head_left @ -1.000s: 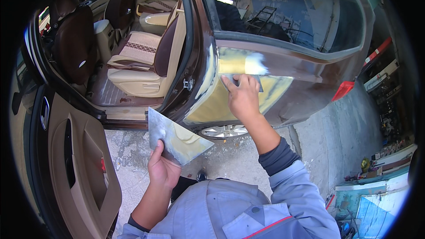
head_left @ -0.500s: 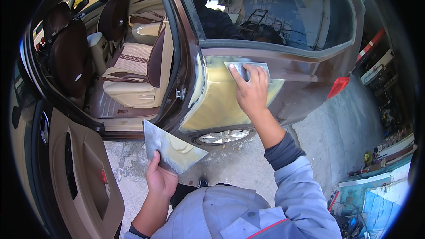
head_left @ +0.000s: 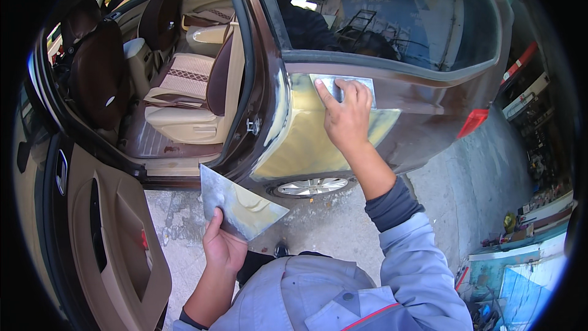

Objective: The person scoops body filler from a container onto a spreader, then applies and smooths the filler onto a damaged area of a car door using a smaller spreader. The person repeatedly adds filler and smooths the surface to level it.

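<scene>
While the left hand (head_left: 225, 245) grips a plate (head_left: 244, 202), the right hand (head_left: 348, 116) holds a spreader (head_left: 331, 82) — against yellow-patched car bodywork (head_left: 306, 138)

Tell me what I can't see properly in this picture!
Head view, all:
Panel under the grey spreader: covered by spreader and right hand.
Left hand: fingertips behind the flat plate.
Wheel: top hidden by the car body.
Clutter at far right: too small and dark.
</scene>
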A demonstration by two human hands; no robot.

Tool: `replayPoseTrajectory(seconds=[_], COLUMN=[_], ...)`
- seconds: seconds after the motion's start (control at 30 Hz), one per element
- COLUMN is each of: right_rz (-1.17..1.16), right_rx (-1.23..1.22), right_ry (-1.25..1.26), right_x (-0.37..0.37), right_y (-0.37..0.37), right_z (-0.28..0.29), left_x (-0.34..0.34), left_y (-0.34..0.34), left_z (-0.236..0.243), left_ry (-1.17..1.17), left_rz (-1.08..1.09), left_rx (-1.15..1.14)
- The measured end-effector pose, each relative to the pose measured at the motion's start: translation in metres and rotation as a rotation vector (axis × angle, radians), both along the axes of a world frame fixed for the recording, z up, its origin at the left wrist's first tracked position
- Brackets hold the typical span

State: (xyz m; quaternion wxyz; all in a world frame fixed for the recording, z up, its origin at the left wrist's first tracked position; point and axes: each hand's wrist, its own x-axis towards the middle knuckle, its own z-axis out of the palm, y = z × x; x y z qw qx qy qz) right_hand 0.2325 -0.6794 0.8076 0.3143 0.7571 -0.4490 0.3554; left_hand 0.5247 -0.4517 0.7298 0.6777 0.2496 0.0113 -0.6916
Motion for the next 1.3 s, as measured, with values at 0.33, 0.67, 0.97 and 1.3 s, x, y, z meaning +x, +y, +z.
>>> replayPoseTrajectory(seconds=[0.33, 0.67, 0.97, 1.3], right_rz=[-0.026, -0.028, -0.011, 0.020], right_rx=[0.072, 0.197, 0.204, 0.152], right_ry=[-0.005, -0.039, -0.029, -0.029], right_x=[0.016, 0.033, 0.037, 0.036], right_y=[0.008, 0.027, 0.035, 0.034], right_z=[-0.019, -0.037, -0.052, -0.069], left_x=[-0.002, -0.003, -0.002, -0.001], left_y=[-0.002, -0.001, 0.000, 0.003], left_z=[-0.002, -0.005, -0.004, -0.002], left_ry=[-0.003, -0.032, -0.027, -0.036], left_rz=[-0.026, -0.030, -0.016, 0.008], left_rx=[0.004, 0.014, 0.012, 0.013])
